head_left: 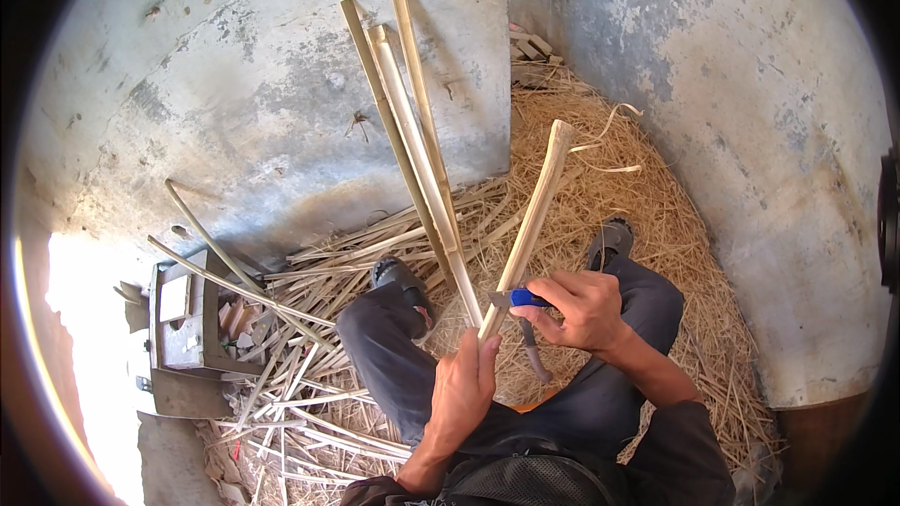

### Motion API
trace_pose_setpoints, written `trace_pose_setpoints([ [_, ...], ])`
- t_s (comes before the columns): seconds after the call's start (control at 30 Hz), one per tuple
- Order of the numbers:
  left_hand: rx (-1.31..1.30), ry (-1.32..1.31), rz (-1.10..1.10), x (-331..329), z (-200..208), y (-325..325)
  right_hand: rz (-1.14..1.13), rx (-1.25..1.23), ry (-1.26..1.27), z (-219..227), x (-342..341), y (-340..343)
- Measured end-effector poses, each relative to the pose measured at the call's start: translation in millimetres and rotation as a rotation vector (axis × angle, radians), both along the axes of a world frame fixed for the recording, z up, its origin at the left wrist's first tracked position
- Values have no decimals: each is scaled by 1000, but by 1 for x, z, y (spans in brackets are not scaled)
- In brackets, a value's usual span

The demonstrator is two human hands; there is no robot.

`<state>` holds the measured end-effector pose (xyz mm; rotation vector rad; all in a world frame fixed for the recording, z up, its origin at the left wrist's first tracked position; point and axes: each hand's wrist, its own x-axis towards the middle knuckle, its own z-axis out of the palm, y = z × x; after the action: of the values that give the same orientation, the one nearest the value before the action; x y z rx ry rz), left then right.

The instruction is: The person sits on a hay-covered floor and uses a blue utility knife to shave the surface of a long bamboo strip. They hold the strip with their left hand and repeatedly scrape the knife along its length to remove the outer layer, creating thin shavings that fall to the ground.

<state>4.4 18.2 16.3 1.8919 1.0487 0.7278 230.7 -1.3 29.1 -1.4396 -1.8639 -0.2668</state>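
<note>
My left hand (463, 379) is closed round the lower end of a pale split bamboo strip (535, 211), which slants up and away to the right. A thin curled shaving (609, 126) hangs near its far end. In my right hand (586, 309) is a utility knife with a blue handle (529, 298); its short blade (500, 300) lies against the strip just above my left hand. Left of the strip, long bamboo slats (412, 122) lean on the wall, and the lower end of one comes close to my left hand.
Straw-like shavings (656, 234) cover the floor, with many bamboo sticks (347, 267) piled at left. An open wooden box (187, 319) stands far left. Stained walls (281, 84) rise ahead and at right. My shoes (614, 239) rest among the shavings; a dark-handled tool (536, 361) lies between my legs.
</note>
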Motion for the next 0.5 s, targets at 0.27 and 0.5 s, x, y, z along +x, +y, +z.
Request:
trace_pose_setpoints([
  [0.27,0,-16,-4,-5,0,-1,-12,26,-29,8,2,0],
  [0.5,-26,-1,4,-11,0,-9,-70,47,-4,15,14,5],
])
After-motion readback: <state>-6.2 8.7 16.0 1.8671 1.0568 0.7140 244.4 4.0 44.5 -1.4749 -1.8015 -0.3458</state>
